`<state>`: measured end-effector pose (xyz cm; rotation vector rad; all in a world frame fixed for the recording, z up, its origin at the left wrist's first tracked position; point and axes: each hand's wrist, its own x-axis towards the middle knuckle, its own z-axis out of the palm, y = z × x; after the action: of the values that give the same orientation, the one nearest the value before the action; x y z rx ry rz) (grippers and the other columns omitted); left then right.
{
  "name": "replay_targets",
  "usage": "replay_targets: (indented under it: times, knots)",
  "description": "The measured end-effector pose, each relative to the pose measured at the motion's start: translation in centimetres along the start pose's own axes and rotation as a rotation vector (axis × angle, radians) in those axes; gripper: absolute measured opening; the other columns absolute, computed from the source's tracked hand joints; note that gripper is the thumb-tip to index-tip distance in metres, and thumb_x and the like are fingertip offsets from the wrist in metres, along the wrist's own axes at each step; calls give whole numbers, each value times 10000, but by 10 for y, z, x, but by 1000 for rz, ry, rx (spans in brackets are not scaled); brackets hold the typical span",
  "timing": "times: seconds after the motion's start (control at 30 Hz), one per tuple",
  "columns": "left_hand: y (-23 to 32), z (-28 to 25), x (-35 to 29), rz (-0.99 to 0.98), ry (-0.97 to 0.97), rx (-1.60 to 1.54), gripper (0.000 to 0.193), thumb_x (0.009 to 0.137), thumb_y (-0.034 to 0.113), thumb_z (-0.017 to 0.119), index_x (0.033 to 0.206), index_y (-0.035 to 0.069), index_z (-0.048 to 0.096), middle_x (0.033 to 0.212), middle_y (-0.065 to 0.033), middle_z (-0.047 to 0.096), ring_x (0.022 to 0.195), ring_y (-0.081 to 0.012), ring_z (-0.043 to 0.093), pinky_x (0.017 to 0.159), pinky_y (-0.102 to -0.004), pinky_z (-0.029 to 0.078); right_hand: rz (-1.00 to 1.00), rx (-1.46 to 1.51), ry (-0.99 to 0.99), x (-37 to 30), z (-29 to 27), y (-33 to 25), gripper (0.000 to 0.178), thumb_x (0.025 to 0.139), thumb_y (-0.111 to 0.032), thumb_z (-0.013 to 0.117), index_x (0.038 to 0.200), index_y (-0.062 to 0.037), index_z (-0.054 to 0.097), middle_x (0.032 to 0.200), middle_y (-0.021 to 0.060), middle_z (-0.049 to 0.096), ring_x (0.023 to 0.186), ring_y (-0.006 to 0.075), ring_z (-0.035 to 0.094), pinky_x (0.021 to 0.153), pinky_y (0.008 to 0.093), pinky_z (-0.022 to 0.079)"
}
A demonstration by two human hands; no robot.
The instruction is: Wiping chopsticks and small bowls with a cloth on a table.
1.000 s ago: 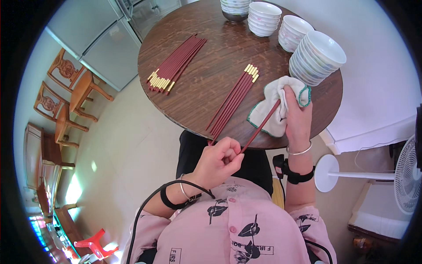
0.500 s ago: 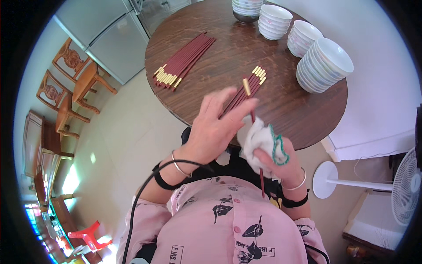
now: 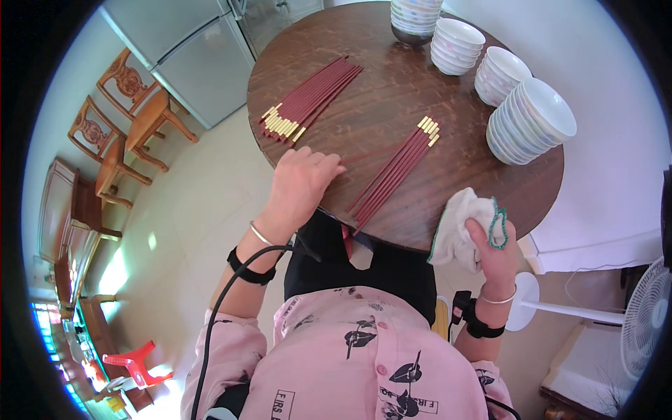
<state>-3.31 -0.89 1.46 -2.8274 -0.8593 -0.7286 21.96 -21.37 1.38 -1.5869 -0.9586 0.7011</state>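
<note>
My left hand [image 3: 304,183] is closed at the table's near left edge. A chopstick [image 3: 371,155], smeared by motion into a faint reddish streak, sticks out from its fingers to the right. My right hand [image 3: 493,255] grips a crumpled white cloth [image 3: 458,227] with green stitched edging, at the table's near right edge. Between the hands lies a small bundle of dark red chopsticks [image 3: 399,171] with gold ends pointing away from me. Just beyond my left hand is a larger bundle of matching chopsticks [image 3: 315,94], its gold ends toward me.
Several stacks of bowls, including a tall white stack [image 3: 521,129], line the right and far side of the round wooden table [image 3: 392,80]. A fan [image 3: 644,304] stands at right. Wooden chairs [image 3: 150,112], a refrigerator [image 3: 203,63] and a red stool [image 3: 140,364] are at left.
My left hand has moved left, and the chopstick has come out of the cloth with it. The right hand has carried the cloth to the right, uncovering the smaller bundle.
</note>
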Motion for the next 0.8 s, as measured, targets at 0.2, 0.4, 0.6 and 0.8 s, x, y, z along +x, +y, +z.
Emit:
replay_targets:
  times: [0.2,0.4,0.6,0.8]
  knots:
    - [-28,38,14,-219,68,17,151,858,202,596,847,60,547,766,-98,556,690,-322,578,614,-405,479,-7,96,76,1,6,19,190,842,-103,677,985,17,642,867,25,660,771,87,594,700,243,466]
    - [-44,56,30,-217,118,91,112,859,146,576,849,52,517,805,-127,544,759,-313,582,635,-402,476,46,132,85,0,5,29,195,844,-105,673,994,15,641,883,29,661,786,93,597,714,247,471]
    - [-63,68,47,-190,112,148,120,829,128,597,857,46,515,794,-127,537,787,-314,576,677,-405,469,55,142,78,3,5,29,187,841,-91,663,993,16,639,891,34,658,789,94,596,709,248,473]
    - [-25,44,35,-230,177,-111,144,789,149,655,853,36,590,795,-118,577,768,-295,584,657,-370,470,50,175,86,3,6,30,188,843,-84,658,998,19,636,894,32,656,788,96,597,707,247,475]
